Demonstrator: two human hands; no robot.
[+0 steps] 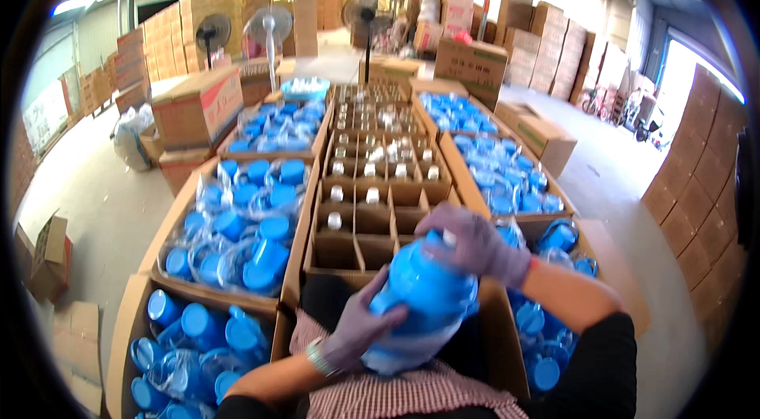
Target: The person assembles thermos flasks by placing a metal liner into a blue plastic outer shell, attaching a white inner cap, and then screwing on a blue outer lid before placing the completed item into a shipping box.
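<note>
In front of my lap a large blue bottle [431,280] with rounded shoulders stands tilted, its top leaning to the right. My left hand [364,328], in a grey-purple glove, is closed around its lower left side. My right hand [479,245], gloved alike and slightly blurred, is closed over the bottle's top. A small white piece [450,238] shows between the right fingers; I cannot tell whether it is a stopper or part of the neck. Just beyond the bottle is a cardboard box with dividers [332,251]; bottles with pale caps [334,221] fill some of its cells.
Open cartons of blue cups in clear plastic [265,261] line the left, with more blue cups [507,170] along the right. Farther off are standing fans [269,23], closed cartons [198,106] and stacked boxes [693,205]. A light blue basin [305,89] sits at the row's far end.
</note>
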